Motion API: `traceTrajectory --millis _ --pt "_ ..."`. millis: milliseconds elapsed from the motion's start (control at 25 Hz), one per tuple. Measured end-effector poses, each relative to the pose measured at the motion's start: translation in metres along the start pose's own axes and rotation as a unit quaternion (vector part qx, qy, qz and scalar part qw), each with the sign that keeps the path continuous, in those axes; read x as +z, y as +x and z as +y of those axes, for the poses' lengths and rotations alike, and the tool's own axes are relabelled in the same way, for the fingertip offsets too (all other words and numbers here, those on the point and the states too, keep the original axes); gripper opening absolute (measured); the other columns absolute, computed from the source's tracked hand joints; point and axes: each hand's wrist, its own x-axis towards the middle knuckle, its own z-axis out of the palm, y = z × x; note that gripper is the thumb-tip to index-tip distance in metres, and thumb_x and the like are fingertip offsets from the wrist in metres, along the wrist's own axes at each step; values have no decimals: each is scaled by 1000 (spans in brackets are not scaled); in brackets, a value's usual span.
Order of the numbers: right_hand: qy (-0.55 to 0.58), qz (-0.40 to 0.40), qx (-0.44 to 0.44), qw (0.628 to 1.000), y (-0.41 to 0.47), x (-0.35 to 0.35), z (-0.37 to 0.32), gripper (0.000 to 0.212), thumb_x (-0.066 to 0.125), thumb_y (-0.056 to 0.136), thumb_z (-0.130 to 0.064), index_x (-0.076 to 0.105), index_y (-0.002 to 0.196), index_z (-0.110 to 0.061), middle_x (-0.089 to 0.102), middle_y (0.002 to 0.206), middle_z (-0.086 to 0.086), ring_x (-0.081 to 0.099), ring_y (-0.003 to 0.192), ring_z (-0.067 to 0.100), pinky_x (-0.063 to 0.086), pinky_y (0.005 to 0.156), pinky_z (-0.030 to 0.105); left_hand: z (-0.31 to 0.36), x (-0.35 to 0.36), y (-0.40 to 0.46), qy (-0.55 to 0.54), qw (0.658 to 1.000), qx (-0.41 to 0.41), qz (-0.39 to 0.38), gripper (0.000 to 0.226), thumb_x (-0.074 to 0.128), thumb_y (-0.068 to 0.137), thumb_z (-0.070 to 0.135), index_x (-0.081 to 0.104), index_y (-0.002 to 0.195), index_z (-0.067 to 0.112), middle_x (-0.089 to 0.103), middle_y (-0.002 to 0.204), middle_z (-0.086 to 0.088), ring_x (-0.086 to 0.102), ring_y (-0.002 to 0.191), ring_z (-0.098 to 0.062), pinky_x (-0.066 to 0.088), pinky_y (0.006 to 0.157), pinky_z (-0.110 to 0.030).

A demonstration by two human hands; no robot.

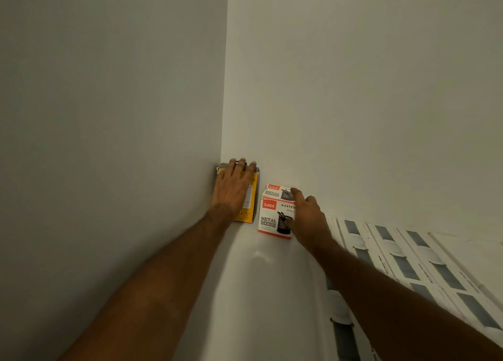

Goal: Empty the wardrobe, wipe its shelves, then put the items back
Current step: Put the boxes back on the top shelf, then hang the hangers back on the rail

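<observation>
Left hand [234, 186] lay flat on yellow box [249, 197] in shelf corner, fingers curled over far edge. Right hand [309, 219] gripped Metal Mesh box [273, 213] just beside. Risk: box tipping off white shelf [261, 292] if pulled one-sided.

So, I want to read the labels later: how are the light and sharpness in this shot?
Head view: dim, greyish light with corners falling darker; a soft glare patch on the white shelf; the red and white box reads sharply, the yellow box print is too small; the right hand looks slightly blurred; wide-angle bending shows on the white packs at right.
</observation>
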Motion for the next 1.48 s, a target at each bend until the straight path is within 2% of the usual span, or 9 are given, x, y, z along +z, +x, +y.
traceTrajectory --millis 160,280,680,840,920,1000,1080,1240,1480 --pt "-26 18 -16 999 -6 1 0 61 67 94 -24 40 148 -19 51 129 12 60 118 25 57 91 35 0 7 -2 7 1000 -1 23 76 71 90 28 28 153 20 30 158 -8 26 147 -30 30 116 -43" --pt "-16 26 -16 999 -10 3 -1 57 64 96 -23 40 147 -17 52 128 13 59 118 24 57 91 34 -2 13 -5 33 999 -2 32 83 78 84 29 30 150 20 32 157 -9 29 146 -31 34 114 -44" --pt "22 37 17 999 -18 -3 -10 74 73 89 -17 32 150 -19 50 128 14 59 119 30 58 89 40 -7 3 -12 20 999 -17 25 93 72 91 26 10 160 21 7 167 -14 7 154 -36 23 120 -49" --pt "8 63 11 998 -27 -30 -13 58 72 89 -22 43 139 -17 56 128 10 59 115 27 54 89 40 -5 -6 -19 -23 999 -34 27 85 68 92 17 16 158 21 12 166 -15 11 153 -36 26 119 -49" --pt "-21 84 9 996 -37 -49 -13 36 67 92 -27 56 124 -16 65 118 7 62 102 24 55 83 38 -1 -16 -28 -67 994 -48 65 67 66 91 13 35 150 18 34 156 -15 32 144 -34 39 109 -44" --pt "-7 113 10 994 -55 -72 -13 19 64 93 -28 66 105 -14 71 100 4 62 84 19 48 71 29 7 -29 -42 -134 980 -62 132 30 62 93 17 57 122 17 62 124 -9 57 113 -28 48 84 -38" --pt "34 145 -7 989 -80 -94 -11 15 65 92 -28 69 96 -14 70 87 1 60 72 14 46 68 26 19 -49 -60 -221 954 -94 181 7 59 95 23 59 93 17 68 90 -1 63 83 -24 42 67 -33" --pt "111 155 -74 979 -157 -127 5 10 69 91 -23 69 90 -13 59 67 -10 52 59 4 40 62 16 46 -85 -115 -337 908 -132 208 17 66 87 25 51 78 24 59 68 8 63 70 -22 47 62 -32" --pt "184 113 -128 968 -270 -149 53 11 72 90 -19 69 82 -12 54 58 -5 50 57 14 45 60 28 93 -121 -258 -453 860 -119 200 18 73 84 20 58 79 12 58 64 0 52 58 -9 48 62 -29"
